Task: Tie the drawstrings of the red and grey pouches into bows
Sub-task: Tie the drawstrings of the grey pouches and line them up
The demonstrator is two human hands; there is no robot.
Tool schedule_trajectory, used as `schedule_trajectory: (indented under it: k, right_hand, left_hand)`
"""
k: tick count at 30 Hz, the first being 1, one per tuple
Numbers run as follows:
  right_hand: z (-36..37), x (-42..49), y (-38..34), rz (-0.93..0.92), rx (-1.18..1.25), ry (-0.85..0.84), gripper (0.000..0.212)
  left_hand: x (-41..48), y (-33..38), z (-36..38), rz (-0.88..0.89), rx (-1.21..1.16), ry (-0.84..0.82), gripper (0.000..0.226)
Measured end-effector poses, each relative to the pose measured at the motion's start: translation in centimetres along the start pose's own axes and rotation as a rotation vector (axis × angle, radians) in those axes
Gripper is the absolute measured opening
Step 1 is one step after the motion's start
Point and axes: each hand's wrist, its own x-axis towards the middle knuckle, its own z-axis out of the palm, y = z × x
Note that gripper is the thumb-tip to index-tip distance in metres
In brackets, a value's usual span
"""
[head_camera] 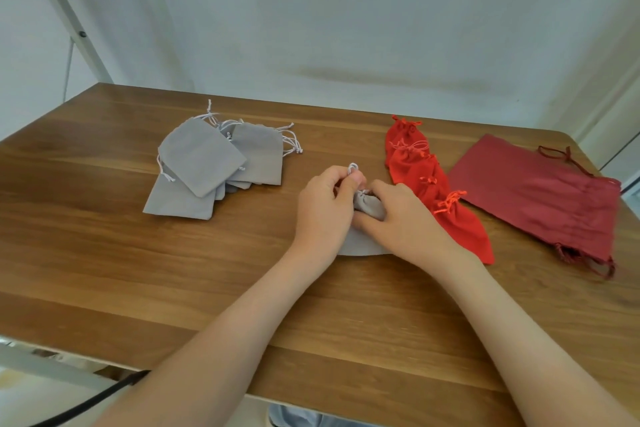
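A grey pouch (370, 206) is worked near the middle of the counter (104, 253), with its mouth gathered into puckers. A loop of its pale cord (352, 168) is pinched in the curled fingers of the left hand (325, 208). The gathered neck is gripped by the right hand (401, 222), with the thumb laid under it.

The bow is judged half made. For a neat one, the neck should be pinned against the counter while the loop is drawn. Both loops should be pulled outward evenly, and the knot seated tight against the puckers so the mouth is not slackened. The cord is thin and round and looks slippery, so a firm pinch close to the knot is advised.

The cloth looks soft, matt and velvety. A grey heap (204, 163) of flat pouches with loose cords is seen toward the far left corner. Red pouches (450, 211) with bows are lined up right of the middle, and larger dark red bags (540, 198) lie flat by the right edge.
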Motion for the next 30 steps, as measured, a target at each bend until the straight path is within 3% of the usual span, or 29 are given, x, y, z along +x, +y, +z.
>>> schedule_trajectory:
  k: [4,8,10,15,18,21,24,30]
  right_hand:
    - [-0.9,-0.5,0.6,-0.076,-0.207,0.069,0.051]
    - [-1.7,-0.6,1.0,-0.075,-0.285,0.246,0.027]
    - [-2.1,-0.5,0.9,-0.012,-0.262,0.237,0.023]
    - [-2.8,-0.5,-0.1,0.256,0.216,0.205,0.051]
    - [-2.5,-0.5,-0.6,0.316,0.396,0.217,0.044]
    - [-2.4,-0.5,-1.1,0.268,0.602,0.176,0.033]
    - [-2.3,-0.7,-1.2,0.201,0.632,0.086,0.023]
    - [-1.9,-0.9,-1.2,0.129,0.641,0.001,0.017]
  left_hand:
    - [0.0,-0.1,-0.1,0.13,0.229,0.073,0.021]
    - [0.1,-0.6,-0.5,0.124,0.259,0.06,0.02]
    - [0.2,-0.8,-0.5,0.126,0.282,0.045,0.019]
    - [0.2,-0.8,-0.1,0.168,0.352,-0.048,0.025]
    - [0.0,-0.3,0.2,0.106,0.265,-0.118,0.027]
    - [-0.2,0.0,0.3,0.011,0.139,-0.14,0.014]
    - [-0.2,-0.2,0.2,0.034,0.148,-0.137,0.006]
    - [0.0,-0.5,0.1,0.09,0.168,-0.141,0.022]
